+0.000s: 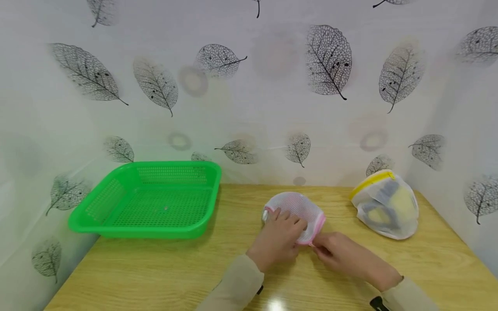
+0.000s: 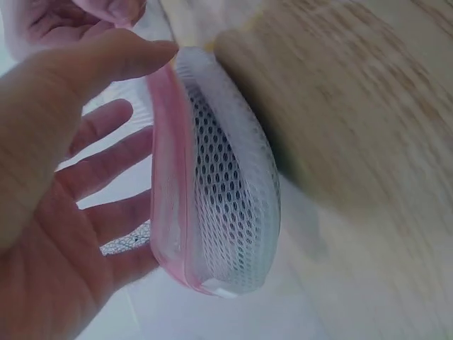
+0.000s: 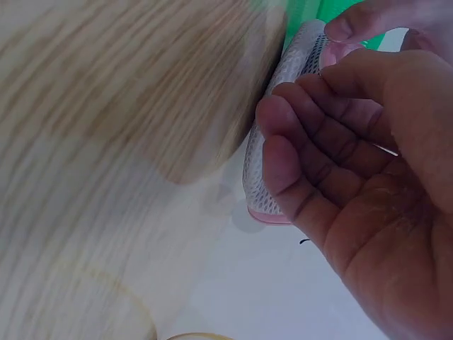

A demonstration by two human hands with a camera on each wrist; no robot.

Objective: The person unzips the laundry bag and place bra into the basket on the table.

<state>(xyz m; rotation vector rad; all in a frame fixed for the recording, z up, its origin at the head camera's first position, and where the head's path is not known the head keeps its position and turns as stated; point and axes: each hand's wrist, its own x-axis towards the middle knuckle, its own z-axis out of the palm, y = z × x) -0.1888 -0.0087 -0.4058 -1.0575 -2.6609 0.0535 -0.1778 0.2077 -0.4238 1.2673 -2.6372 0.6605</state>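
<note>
A small white mesh laundry bag (image 1: 297, 205) with a pink zipper (image 2: 170, 191) stands on the wooden table, in front of the person. Laid over its left part, the left hand (image 1: 280, 235) holds it, fingers spread on the far side and thumb on the zipper's near end. The right hand (image 1: 346, 255) pinches the near right corner of the bag, where the pink zipper ends, between thumb and index finger. In the right wrist view the other right fingers (image 3: 283, 163) curl beside the mesh. The fingers hide whatever zipper pull is there.
A green plastic basket (image 1: 145, 235) with perforated walls stands at the left of the table (image 1: 163, 276). Back right lies a white mesh bag with a yellow zipper (image 1: 389, 205), dark and yellowish things inside. A leaf-patterned sheet (image 1: 249, 108) hangs behind and at both sides.
</note>
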